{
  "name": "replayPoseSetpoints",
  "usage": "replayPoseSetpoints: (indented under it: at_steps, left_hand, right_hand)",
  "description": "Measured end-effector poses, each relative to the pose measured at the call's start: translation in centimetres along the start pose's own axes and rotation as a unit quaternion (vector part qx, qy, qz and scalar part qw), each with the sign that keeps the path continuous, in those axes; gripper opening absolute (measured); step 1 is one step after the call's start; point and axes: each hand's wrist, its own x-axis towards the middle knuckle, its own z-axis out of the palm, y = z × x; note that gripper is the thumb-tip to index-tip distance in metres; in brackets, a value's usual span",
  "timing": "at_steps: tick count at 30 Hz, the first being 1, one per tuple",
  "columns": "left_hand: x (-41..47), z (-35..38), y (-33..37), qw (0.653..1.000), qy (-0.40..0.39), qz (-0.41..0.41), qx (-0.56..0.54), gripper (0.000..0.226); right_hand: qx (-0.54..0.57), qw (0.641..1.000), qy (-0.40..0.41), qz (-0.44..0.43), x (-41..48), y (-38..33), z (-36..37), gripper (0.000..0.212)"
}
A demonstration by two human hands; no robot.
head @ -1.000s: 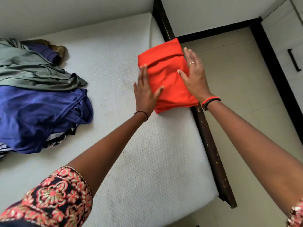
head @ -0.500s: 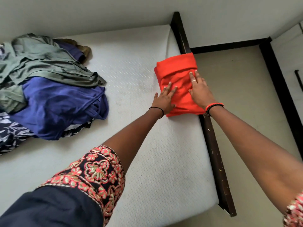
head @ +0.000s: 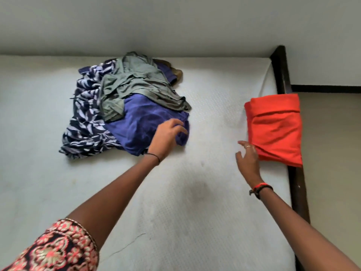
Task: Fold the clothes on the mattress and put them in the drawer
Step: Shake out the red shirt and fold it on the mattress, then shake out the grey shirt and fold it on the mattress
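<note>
A folded orange garment [head: 275, 128] lies at the right edge of the white mattress [head: 195, 192], partly overhanging the dark bed frame. My right hand [head: 247, 159] hovers just left of it with fingers spread, holding nothing. A heap of unfolded clothes sits farther left: a blue garment [head: 140, 122] in front, a grey-green one [head: 136, 83] on top, a navy leaf-print one [head: 88, 118] at the left. My left hand [head: 168, 135] reaches over the blue garment's right edge, fingers loosely curled above the cloth; a grip is not visible.
The dark wooden bed frame [head: 297, 192] runs along the mattress's right side, with beige floor [head: 332, 173] beyond it. A pale wall [head: 175, 26] stands behind the bed. A brown cloth [head: 176, 73] peeks out behind the heap.
Both hands have left the orange garment. My left hand swung left to the blue garment in the heap, and my right hand drew back beside the orange one. The view turned left.
</note>
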Motion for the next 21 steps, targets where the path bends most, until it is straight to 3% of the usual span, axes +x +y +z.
replayPoseSetpoints:
  at_steps: [3, 6, 11, 15, 18, 21]
  left_hand:
    - [-0.2, -4.7, -4.9, 0.995, 0.039, -0.078, 0.056, 0.030]
    - [1.5, -7.5, -9.3, 0.988, 0.027, -0.132, 0.072, 0.036]
    - [5.4, -9.1, -14.6, 0.970, -0.027, -0.225, 0.086, 0.034]
    - [6.9, -9.0, -16.2, 0.948, -0.129, -0.255, 0.138, 0.041]
    - [7.0, -8.9, -16.1, 0.948, -0.067, -0.237, 0.204, 0.031]
    - [6.5, -9.1, -14.4, 0.960, 0.035, -0.230, 0.158, 0.032]
  right_hand:
    - [-0.007, 0.996, -0.069, -0.049, 0.0, -3.8, 3.9, 0.018]
    - [-0.020, 0.988, -0.117, -0.103, 1.9, -8.6, 7.2, 0.005]
    - [-0.025, 0.973, -0.142, -0.182, 6.4, -17.3, 11.7, 0.027]
    - [-0.034, 0.961, -0.147, -0.230, 8.3, -22.8, 14.5, 0.032]
    - [-0.027, 0.957, -0.151, -0.247, 8.1, -24.7, 15.7, 0.028]
    - [0.010, 0.964, -0.152, -0.216, 7.5, -25.7, 15.8, 0.042]
